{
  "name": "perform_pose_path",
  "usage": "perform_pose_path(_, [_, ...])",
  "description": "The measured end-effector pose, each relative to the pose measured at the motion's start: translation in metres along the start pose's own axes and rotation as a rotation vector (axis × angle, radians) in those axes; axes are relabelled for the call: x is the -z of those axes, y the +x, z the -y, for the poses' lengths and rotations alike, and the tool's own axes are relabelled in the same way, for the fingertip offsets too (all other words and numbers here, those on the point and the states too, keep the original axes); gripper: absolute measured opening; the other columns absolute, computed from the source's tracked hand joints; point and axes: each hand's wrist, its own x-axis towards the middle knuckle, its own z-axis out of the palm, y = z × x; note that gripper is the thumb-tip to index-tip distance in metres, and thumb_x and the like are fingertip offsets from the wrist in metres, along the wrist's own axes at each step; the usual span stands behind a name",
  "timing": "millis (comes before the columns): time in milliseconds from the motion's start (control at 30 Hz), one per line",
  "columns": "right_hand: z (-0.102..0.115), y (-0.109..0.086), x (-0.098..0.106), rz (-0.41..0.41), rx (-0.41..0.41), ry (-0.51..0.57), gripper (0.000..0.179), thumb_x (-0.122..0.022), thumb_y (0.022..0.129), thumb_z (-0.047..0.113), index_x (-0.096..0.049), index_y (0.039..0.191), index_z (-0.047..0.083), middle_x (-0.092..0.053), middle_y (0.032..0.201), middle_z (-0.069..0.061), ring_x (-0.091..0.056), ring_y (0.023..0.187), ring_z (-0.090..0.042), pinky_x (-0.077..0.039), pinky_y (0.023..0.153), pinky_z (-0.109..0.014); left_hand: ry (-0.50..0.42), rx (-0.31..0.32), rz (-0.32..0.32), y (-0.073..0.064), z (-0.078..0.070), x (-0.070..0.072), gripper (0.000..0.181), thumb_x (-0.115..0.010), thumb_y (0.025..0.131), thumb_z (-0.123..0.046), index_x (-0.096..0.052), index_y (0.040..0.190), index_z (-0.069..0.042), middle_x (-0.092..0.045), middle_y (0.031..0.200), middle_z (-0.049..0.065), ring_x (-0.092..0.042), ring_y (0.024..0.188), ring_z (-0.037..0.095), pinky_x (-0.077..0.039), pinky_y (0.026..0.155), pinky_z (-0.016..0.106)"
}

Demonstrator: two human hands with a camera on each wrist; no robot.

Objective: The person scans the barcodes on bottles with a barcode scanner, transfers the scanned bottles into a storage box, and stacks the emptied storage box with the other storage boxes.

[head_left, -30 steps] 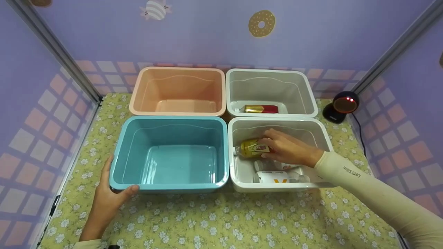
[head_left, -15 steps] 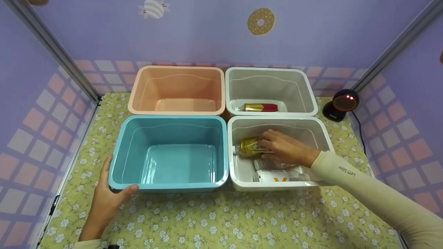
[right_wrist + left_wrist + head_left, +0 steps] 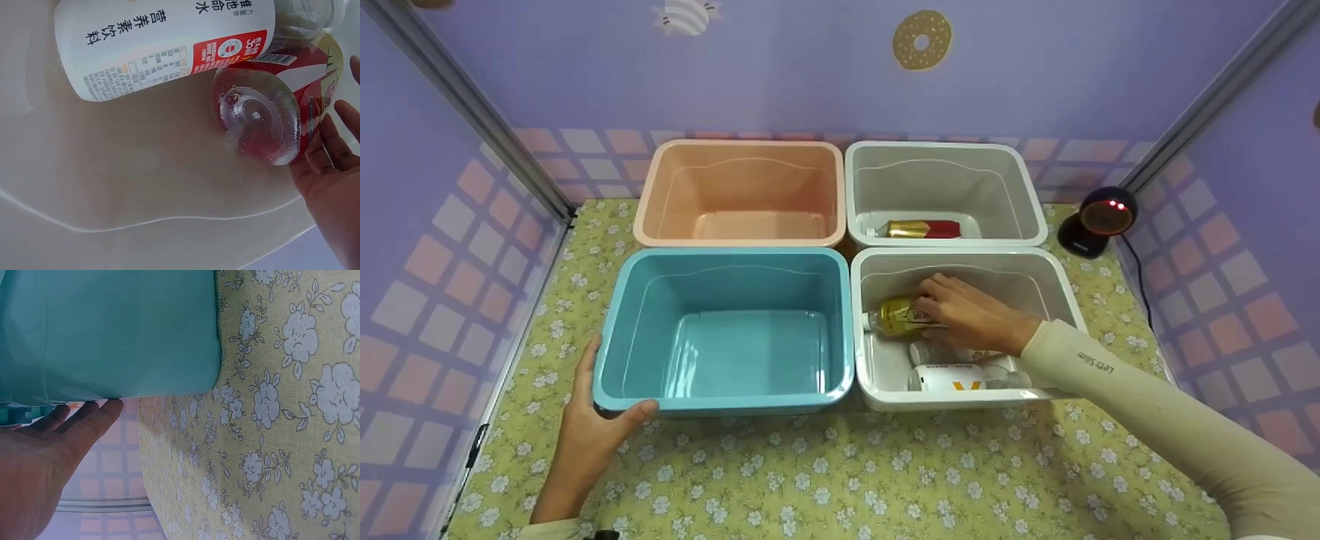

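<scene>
In the head view, my right hand (image 3: 969,313) holds a drink bottle with a yellow and red label (image 3: 898,316), lying on its side in the near white bin (image 3: 877,390). In the right wrist view, my fingers curl along the far side of this bottle (image 3: 264,118), whose clear base faces the camera. Below it lies a white-labelled drink bottle (image 3: 952,378), and another bottle (image 3: 934,352) is partly hidden by my hand. My left hand (image 3: 594,431) touches the front left corner of the blue bin (image 3: 727,405), thumb by the front rim and straight fingers along the side.
Behind stand an orange bin (image 3: 649,202) and a second white bin (image 3: 1035,202) holding a bottle with a gold and red label (image 3: 922,229). A black scanner (image 3: 1099,221) with red lights and a cable stands at the right. Purple panels (image 3: 780,75) enclose the flowered tabletop (image 3: 825,480).
My right hand has turned the bottle in place, so its label shows a different part, and shifted slightly left. The head view has tilted a little. My left hand stays at the blue bin.
</scene>
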Motion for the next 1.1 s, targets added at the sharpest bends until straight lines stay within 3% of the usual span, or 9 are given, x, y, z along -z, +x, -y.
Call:
perform_pose_path(167, [-0.001, 0.001, 0.0, 0.023, -0.029, -0.022, 0.04, -0.095, 0.088, 0.015, -0.073, 0.117, 0.0, -0.064, 0.119, -0.015, -0.059, 0.105, -0.033, -0.056, 0.093, -0.049, 0.006, -0.002, 0.003, 0.001, 0.001, 0.0, 0.117, -0.084, 0.097, -0.013, -0.005, 0.176, -0.048, -0.025, 0.175, 0.027, -0.043, 0.149, 0.049, -0.055, 0.094, 0.013])
perform_pose_path(367, [0.0, 0.001, 0.0, 0.044, -0.048, -0.062, 0.046, -0.096, 0.087, 0.016, -0.07, 0.121, 0.0, -0.063, 0.12, -0.016, -0.059, 0.105, -0.035, -0.056, 0.093, -0.051, 0.038, -0.008, -0.002, 0.004, 0.0, 0.001, 0.119, -0.085, 0.095, -0.013, -0.005, 0.177, -0.043, -0.034, 0.17, 0.028, -0.049, 0.143, 0.046, -0.054, 0.095, 0.012])
perform_pose_path(567, [0.001, 0.003, -0.001, 0.073, -0.06, -0.099, 0.053, -0.095, 0.087, 0.017, -0.068, 0.129, -0.001, -0.062, 0.122, -0.017, -0.059, 0.108, -0.036, -0.057, 0.097, -0.052, 0.05, -0.029, -0.008, 0.004, -0.001, 0.004, 0.121, -0.088, 0.092, -0.01, -0.007, 0.179, -0.034, -0.024, 0.175, 0.029, -0.044, 0.146, 0.05, -0.05, 0.093, 0.008])
perform_pose_path(733, [0.001, 0.005, 0.0, 0.093, -0.075, -0.114, 0.055, -0.096, 0.086, 0.017, -0.068, 0.13, -0.002, -0.062, 0.122, -0.017, -0.059, 0.109, -0.036, -0.057, 0.098, -0.051, 0.088, -0.058, -0.018, 0.006, -0.004, 0.005, 0.122, -0.089, 0.088, -0.007, -0.01, 0.179, -0.025, -0.029, 0.172, 0.027, -0.045, 0.142, 0.042, -0.048, 0.096, 0.011])
perform_pose_path(867, [0.001, 0.005, 0.0, 0.111, -0.078, -0.147, 0.06, -0.097, 0.085, 0.023, -0.068, 0.131, -0.001, -0.062, 0.122, -0.016, -0.059, 0.109, -0.036, -0.056, 0.098, -0.051, 0.094, -0.053, 0.005, 0.009, -0.005, 0.007, 0.126, -0.088, 0.088, -0.007, -0.002, 0.179, -0.023, -0.023, 0.174, 0.028, -0.039, 0.146, 0.044, -0.042, 0.101, 0.016])
perform_pose_path(967, [0.0, 0.005, -0.001, 0.113, -0.073, -0.181, 0.063, -0.099, 0.084, 0.028, -0.067, 0.131, 0.0, -0.063, 0.121, -0.016, -0.06, 0.109, -0.035, -0.056, 0.097, -0.05, 0.087, -0.026, 0.037, 0.011, -0.006, 0.01, 0.131, -0.087, 0.09, -0.009, 0.007, 0.178, -0.028, -0.012, 0.178, 0.029, -0.031, 0.153, 0.053, -0.044, 0.113, 0.031])
perform_pose_path(1033, [-0.001, 0.005, -0.003, 0.106, -0.064, -0.207, 0.064, -0.099, 0.083, 0.03, -0.068, 0.131, 0.0, -0.064, 0.121, -0.016, -0.06, 0.109, -0.035, -0.056, 0.097, -0.05, 0.089, -0.014, 0.055, 0.013, -0.007, 0.011, 0.132, -0.087, 0.09, -0.011, 0.009, 0.178, -0.033, -0.004, 0.181, 0.026, -0.024, 0.157, 0.057, -0.042, 0.121, 0.053])
perform_pose_path(1100, [-0.001, 0.005, -0.004, 0.1, -0.057, -0.236, 0.065, -0.099, 0.083, 0.032, -0.068, 0.13, 0.0, -0.065, 0.12, -0.016, -0.061, 0.108, -0.034, -0.057, 0.095, -0.049, 0.093, -0.012, 0.069, 0.013, -0.008, 0.012, 0.132, -0.088, 0.09, -0.012, 0.008, 0.178, -0.036, 0.002, 0.183, 0.022, -0.018, 0.159, 0.06, -0.034, 0.12, 0.076])
